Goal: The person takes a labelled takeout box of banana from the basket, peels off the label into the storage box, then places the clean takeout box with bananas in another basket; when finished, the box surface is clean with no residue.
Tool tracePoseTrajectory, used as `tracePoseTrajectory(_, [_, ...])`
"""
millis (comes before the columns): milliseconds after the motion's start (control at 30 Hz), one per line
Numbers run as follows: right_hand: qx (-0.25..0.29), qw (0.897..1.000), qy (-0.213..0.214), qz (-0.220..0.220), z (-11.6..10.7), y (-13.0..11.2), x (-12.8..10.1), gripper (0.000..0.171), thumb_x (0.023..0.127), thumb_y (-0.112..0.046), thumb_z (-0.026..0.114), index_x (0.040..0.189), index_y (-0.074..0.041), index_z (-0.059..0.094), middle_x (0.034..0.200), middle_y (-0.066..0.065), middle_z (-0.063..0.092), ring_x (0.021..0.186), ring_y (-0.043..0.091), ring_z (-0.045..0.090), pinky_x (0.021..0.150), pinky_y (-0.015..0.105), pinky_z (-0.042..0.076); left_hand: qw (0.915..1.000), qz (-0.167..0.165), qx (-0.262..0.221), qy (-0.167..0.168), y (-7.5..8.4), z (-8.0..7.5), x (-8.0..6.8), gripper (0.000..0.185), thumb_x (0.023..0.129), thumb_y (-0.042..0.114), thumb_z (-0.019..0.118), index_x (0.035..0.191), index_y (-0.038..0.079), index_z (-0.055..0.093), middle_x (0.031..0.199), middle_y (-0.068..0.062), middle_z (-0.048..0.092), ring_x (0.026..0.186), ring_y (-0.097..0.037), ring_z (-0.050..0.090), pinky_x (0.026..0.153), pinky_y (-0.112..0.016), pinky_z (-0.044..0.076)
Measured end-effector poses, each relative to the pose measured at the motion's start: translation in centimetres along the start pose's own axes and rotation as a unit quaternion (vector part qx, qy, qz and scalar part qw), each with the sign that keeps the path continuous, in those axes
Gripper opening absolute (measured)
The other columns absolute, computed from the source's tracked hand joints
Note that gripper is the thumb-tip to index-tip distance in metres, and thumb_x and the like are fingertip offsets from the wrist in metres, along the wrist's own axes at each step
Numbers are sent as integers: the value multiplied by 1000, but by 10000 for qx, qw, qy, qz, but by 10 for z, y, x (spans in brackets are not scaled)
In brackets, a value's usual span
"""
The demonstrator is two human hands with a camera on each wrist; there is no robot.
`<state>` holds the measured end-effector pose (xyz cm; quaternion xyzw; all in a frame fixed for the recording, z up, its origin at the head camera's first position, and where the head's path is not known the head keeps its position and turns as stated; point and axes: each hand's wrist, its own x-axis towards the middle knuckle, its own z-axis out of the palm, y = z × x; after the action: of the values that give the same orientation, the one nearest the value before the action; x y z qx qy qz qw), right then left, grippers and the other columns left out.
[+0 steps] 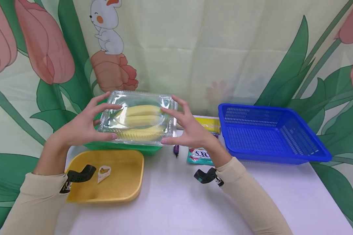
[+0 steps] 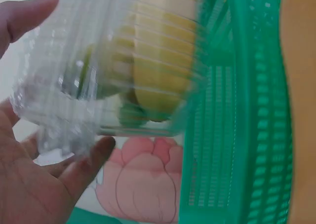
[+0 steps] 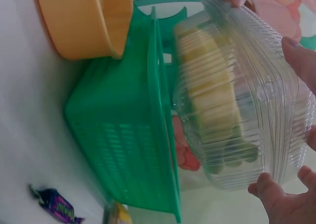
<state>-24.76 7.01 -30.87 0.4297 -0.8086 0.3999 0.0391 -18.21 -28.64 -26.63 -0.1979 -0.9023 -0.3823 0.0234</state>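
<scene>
White surface (image 1: 176, 202), tulip curtain behind. The clear box (image 1: 138, 119) of bananas sits between both hands above the green basket (image 1: 123, 147), left hand (image 1: 82, 125) and right hand (image 1: 191, 129) curling fingertips around its ends. Slick plastic, light grip: it could slip or pop open.

the light was bright, even and soft, with faint shadows under the sleeves on the desk (image 1: 176, 202). glare glinted on the clear box (image 1: 138, 117). both wrist views were blurred; the head view bent at its edges.
</scene>
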Motion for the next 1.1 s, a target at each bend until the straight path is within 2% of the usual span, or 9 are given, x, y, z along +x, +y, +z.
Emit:
tracePoseTrajectory(200, [310,9994,10,172,11,7,21,87,82,-36,86,158,-30,43,170,-12,-7,154,28,23,115,55,39,9986,-329,365,-216,-11,-16,11,83,82,24,88,153,28,46,172,5,0,147,-40,25,103,-77,37])
tracePoseTrajectory(333, [671,9967,-55,458,19,11,32,84,84,-37,85,157,-32,43,171,-9,-10,155,29,23,117,51,38,9968,-563,487,-296,-19,-24,16,86,83,27,87,156,27,42,170,-6,17,148,-43,27,104,-70,41])
tracePoseTrajectory(433, [821,9943,-126,674,27,15,37,84,84,-40,85,156,-34,43,172,-7,-9,154,29,26,118,46,38,9955,-704,516,-359,-25,-26,17,87,84,27,86,157,26,40,164,-12,30,145,-44,31,100,-59,48])
tracePoseTrajectory(533, [980,9916,-149,826,35,19,42,83,83,-39,85,155,-34,45,172,-6,-5,153,30,30,119,45,37,9947,-796,487,-427,-32,-26,18,85,86,28,84,158,26,39,164,-13,30,143,-44,33,96,-52,50])
tracePoseTrajectory(633, [1090,9898,-153,910,42,23,48,81,83,-39,85,154,-33,46,172,-6,-4,150,32,35,120,44,36,9945,-899,336,-409,-41,-28,18,82,87,27,83,158,27,40,165,-12,28,143,-46,32,99,-56,49])
tracePoseTrajectory(733, [1015,9897,-218,989,48,27,54,80,84,-42,84,154,-33,47,172,-5,-2,149,33,38,119,45,36,9937,-1031,211,-375,-50,-30,18,81,88,27,82,157,27,41,166,-13,26,144,-48,31,105,-65,43])
tracePoseTrajectory(933, [687,9909,-299,1116,56,31,61,79,84,-46,82,154,-31,47,173,4,0,157,35,16,118,59,33,9917,-1199,15,-458,-67,-28,20,80,89,28,81,158,25,40,169,-15,19,147,-52,26,110,-74,32])
tracePoseTrajectory(1100, [724,9904,-336,1132,59,34,64,80,84,-44,82,155,-27,47,173,10,-1,158,37,11,119,63,29,9910,-1228,-1,-539,-75,-26,25,80,89,29,81,158,21,40,169,-17,18,147,-54,25,110,-74,31])
